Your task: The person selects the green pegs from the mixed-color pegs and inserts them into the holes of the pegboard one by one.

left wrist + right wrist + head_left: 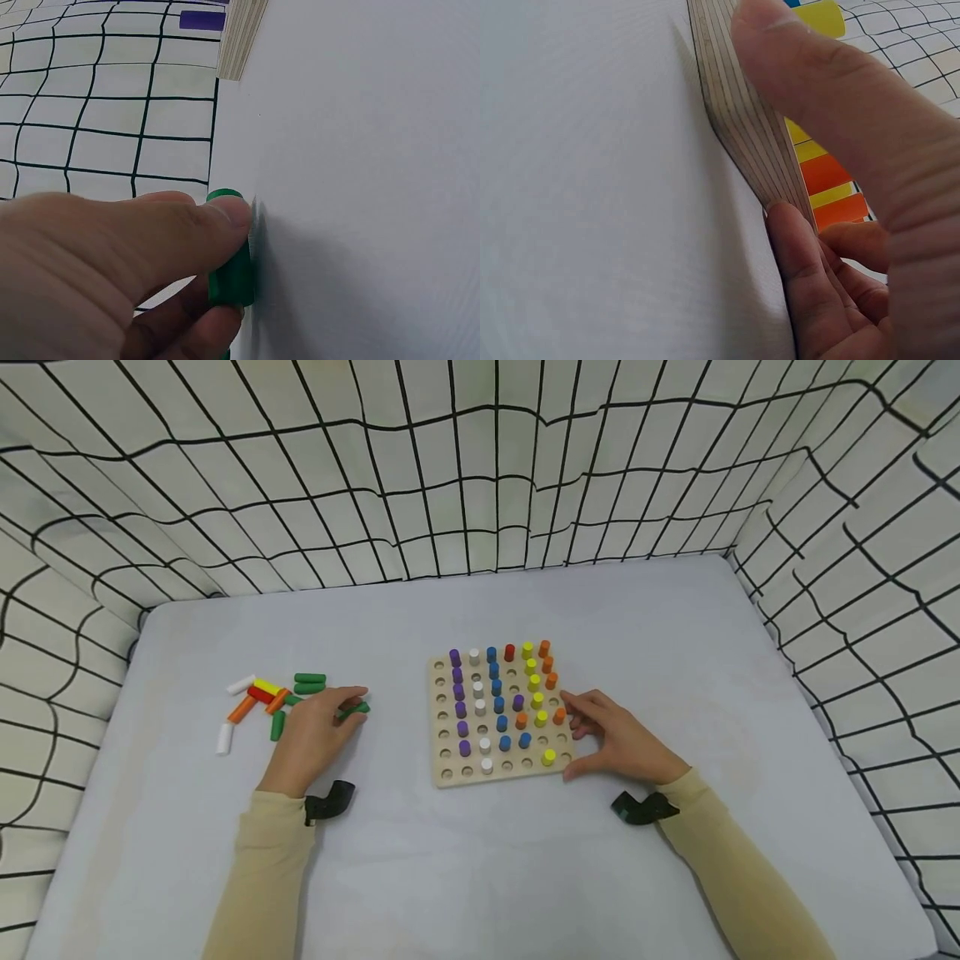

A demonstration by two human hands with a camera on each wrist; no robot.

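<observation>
A wooden pegboard (450, 774) lies mid-table with several purple, white, blue, yellow, orange and red pegs standing in its holes. My right hand (581, 735) grips its right edge, thumb at the near right corner; the right wrist view shows the thumb (817, 97) over the layered board edge (739, 127). My left hand (347, 706) lies left of the board and pinches a green peg (356, 711) against the table. In the left wrist view the thumb (150, 232) presses on that green peg (231, 270).
A pile of loose pegs (262, 697) in white, yellow, red, orange and green lies at the left. Black-gridded white fabric walls (480, 468) enclose the grey table (675, 627) on three sides. Black wrist mounts (330, 800) sit on both sleeves.
</observation>
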